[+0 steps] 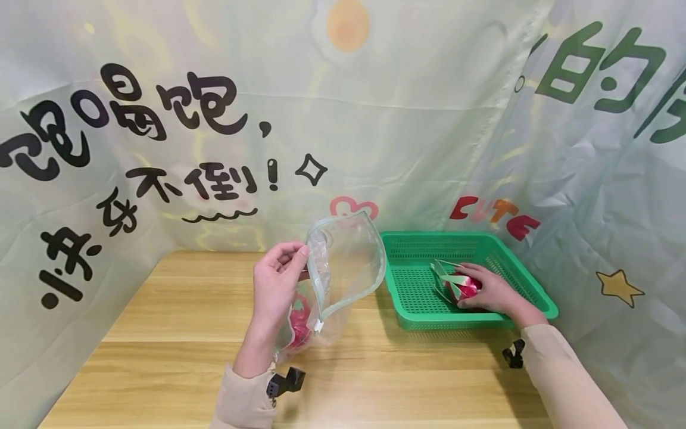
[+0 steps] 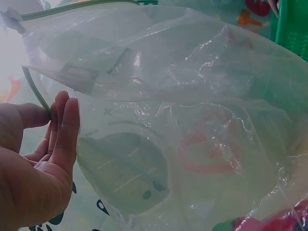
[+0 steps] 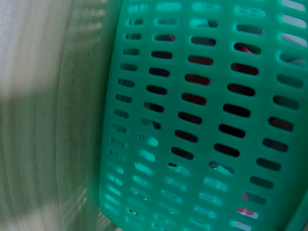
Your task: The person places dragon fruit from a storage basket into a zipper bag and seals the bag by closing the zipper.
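I am holding the clear zip bag up off the tabletop with my left hand, thumb and fingers pinching its green zipper edge so the mouth is gaping toward the green basket. Something red is already sitting at the bottom of the bag, though through the crinkled plastic I cannot say exactly what. My right hand is reaching into the basket, its grip closing around a red-and-green wrapped packet that is lying on the basket floor. So I judge one piece is bagged, and this packet is waiting to be lifted across and dropped in.
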The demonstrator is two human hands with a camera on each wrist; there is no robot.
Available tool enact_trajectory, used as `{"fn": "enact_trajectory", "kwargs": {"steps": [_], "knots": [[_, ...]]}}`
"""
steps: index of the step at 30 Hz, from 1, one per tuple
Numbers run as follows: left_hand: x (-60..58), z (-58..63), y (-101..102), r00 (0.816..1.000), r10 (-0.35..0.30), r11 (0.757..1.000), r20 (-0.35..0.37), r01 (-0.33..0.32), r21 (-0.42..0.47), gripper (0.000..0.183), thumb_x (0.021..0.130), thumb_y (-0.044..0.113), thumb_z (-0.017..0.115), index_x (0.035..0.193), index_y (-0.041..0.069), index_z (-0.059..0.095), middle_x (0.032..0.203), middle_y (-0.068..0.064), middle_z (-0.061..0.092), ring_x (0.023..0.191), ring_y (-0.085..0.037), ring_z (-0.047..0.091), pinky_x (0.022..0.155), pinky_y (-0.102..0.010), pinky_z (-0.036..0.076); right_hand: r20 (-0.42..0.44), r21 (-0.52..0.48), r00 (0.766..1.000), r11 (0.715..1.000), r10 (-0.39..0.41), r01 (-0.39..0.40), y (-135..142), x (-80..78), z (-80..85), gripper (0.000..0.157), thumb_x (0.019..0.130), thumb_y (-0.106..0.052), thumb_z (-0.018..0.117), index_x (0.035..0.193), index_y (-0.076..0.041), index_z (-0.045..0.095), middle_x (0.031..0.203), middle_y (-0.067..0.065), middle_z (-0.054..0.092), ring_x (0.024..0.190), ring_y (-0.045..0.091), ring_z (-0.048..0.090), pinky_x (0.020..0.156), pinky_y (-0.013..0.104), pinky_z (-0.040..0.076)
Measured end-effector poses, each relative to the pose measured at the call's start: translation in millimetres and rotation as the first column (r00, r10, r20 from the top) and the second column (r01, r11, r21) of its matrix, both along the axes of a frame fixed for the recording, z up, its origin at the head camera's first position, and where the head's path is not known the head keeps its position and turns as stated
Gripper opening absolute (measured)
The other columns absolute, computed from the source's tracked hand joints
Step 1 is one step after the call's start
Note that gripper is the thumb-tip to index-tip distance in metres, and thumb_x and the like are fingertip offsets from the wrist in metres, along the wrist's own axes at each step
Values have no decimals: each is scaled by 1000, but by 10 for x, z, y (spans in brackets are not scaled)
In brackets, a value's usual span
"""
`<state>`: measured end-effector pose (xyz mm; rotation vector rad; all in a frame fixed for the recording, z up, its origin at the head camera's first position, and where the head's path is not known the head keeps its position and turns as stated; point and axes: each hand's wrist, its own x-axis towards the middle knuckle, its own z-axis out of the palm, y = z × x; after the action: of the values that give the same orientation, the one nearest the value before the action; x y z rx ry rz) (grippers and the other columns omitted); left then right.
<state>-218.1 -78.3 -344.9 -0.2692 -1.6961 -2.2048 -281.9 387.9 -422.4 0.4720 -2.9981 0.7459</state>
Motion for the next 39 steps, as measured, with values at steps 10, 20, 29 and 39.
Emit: {"fn": "enact_trajectory", "kwargs": {"steps": [10, 20, 29, 39], "knots": [[1, -4, 1, 1000, -2, 1000, 4, 2, -9, 15, 99, 0, 67, 110, -11, 67, 86, -4, 70, 75, -14, 72, 73, -40, 67, -28, -31, 1000, 1000, -7, 6, -27, 38, 13, 77, 78, -21, 93, 143, 2, 58, 153, 32, 43, 114, 45, 57, 67, 28, 56], [10, 7, -15, 1000, 2, 1000, 18, -2, -12, 15, 100, 1, 67, 111, -10, 68, 87, -6, 69, 75, -15, 72, 73, -38, 67, -69, -20, 997, 999, -45, 43, -23, 61, 37, 89, 77, -31, 93, 149, 1, 51, 156, 28, 43, 118, 46, 54, 68, 29, 57], [9, -4, -20, 1000, 11, 1000, 9, -11, -22, 15, 100, 2, 68, 110, -9, 68, 86, -6, 70, 75, -15, 72, 73, -39, 67, -175, -16, 983, 998, -62, 60, 40, 113, 48, 84, 79, -34, 93, 148, -4, 55, 157, 24, 44, 120, 44, 57, 77, 39, 58], [13, 0, -30, 1000, 17, 1000, -5, -17, -18, 15, 99, 1, 68, 110, -10, 68, 85, -5, 69, 74, -14, 71, 72, -37, 67, -291, -108, 952, 992, -97, 68, -10, 189, 123, 83, 80, -27, 93, 150, -5, 53, 158, 21, 43, 116, 43, 59, 75, 10, 51]]}}
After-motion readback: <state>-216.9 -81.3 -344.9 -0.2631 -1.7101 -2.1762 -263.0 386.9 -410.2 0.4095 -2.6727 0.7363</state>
